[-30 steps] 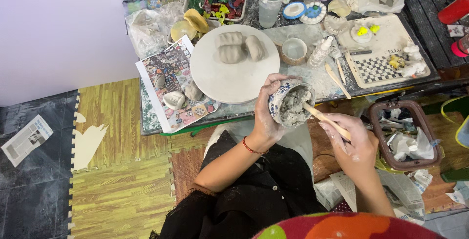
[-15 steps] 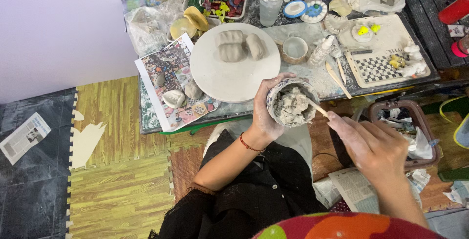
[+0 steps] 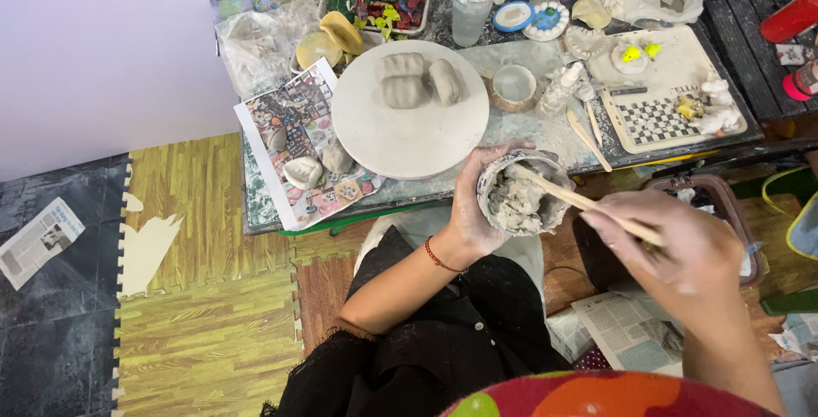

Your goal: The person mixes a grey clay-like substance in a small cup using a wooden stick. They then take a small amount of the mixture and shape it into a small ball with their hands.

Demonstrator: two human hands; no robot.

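Over the low table, the wooden stick slants left-down into the clay cup.

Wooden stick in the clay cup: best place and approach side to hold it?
Grip the wooden stick on its bare outer shaft, from the right, as the right hand does. Its tip is buried in wet clay inside the cup, which the left hand wraps from the left, so only the slanted free end is reachable.
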